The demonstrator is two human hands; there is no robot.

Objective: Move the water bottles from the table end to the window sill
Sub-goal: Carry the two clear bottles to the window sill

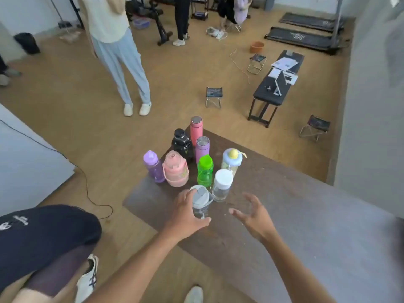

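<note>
Several water bottles stand clustered at the far end of a dark brown table (273, 193). My left hand (185, 215) wraps the nearest one, a clear bottle with a grey lid (202, 201). My right hand (254, 216) hovers open just right of it, fingers spread, holding nothing. Behind stand a clear bottle with a white cap (222, 184), a green bottle (205, 170), a pink jug (176, 168), a purple bottle (153, 166), a pale bottle with a yellow knob (232, 160), a lilac flask (202, 147), a black bottle (182, 142) and a pink flask (196, 130).
A person in pale trousers (124, 64) stands on the wooden floor beyond the table. A black bench with papers (277, 84) and small folding stools (213, 95) lie to the right. A cable (87, 189) runs along the floor at left. Grey wall (371, 106) at right.
</note>
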